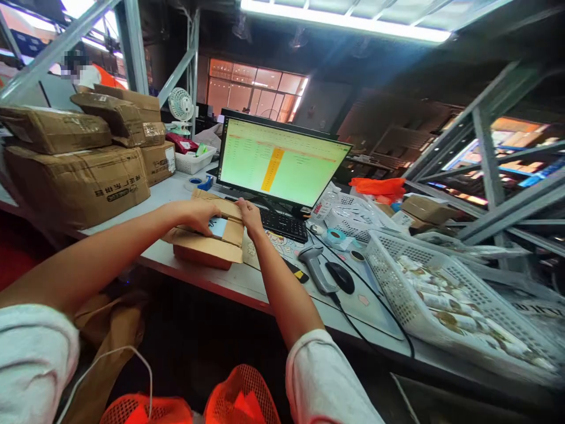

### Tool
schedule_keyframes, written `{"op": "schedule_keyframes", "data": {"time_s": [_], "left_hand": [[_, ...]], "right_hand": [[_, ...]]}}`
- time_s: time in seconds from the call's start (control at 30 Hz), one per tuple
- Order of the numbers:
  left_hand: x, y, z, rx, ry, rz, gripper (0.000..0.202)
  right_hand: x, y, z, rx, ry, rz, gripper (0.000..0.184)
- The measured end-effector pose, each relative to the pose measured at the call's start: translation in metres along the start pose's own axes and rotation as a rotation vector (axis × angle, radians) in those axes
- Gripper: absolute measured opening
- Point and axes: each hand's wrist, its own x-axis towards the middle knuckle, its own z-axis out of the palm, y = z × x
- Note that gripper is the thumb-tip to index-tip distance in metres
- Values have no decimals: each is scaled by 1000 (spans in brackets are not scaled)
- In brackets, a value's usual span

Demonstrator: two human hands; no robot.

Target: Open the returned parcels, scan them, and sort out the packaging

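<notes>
A small cardboard box [207, 238] is located on the surface [247, 277], directly in front of the monitor [280, 162] and just left of the keyboard [282, 224]. Its flaps are folded open, and a pale blue item [218, 227] is partly visible between them; what this item is cannot be determined.

The left hand [196, 215] is laid across the left flap of the box. Its fingers are curled down over the flap edge, and the tips are hidden inside the opening, so it cannot be told whether anything is gripped. The right hand [251, 217] is pressed against the right flap, with the fingers bent over its edge; the fingertips are likewise concealed by the cardboard.

To the right of the box, a barcode scanner [314, 265] and a mouse [339, 277] are placed on the surface. Further right of the box, a white basket [388, 277] of small wrapped items is cut off by the frame edge. To the left of the box, large cartons [79, 182] are stacked. The lower edge of the monitor stand is obscured by the hands.
</notes>
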Motion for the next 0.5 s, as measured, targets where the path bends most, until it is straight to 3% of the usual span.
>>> {"op": "schedule_keyframes", "data": {"time_s": [0.07, 0.13, 0.2, 0.23, 0.3, 0.37, 0.5], "left_hand": [[-22, 2, -7, 21, -9, 6, 64], [-54, 2, -9, -15, 113, -18, 66], [-88, 4, -1, -121, 286, -35, 65], [-103, 7, 8, -202, 377, -65, 64], [-126, 22, 34, -414, 502, -105, 63], [-137, 46, 66, -646, 509, -110, 61], [-134, 97, 119, -968, 525, -124, 62]], "right_hand": [[-24, 15, -20, 380, 34, 62, 66], [-62, 35, -41, 719, 27, 100, 72], [-113, 55, -56, 804, -34, 105, 70], [-140, 65, -58, 811, -100, 100, 72], [-194, 77, -56, 810, -214, 56, 95], [-240, 79, -49, 800, -234, 20, 114], [-291, 55, -54, 788, 3, 7, 118]]}}
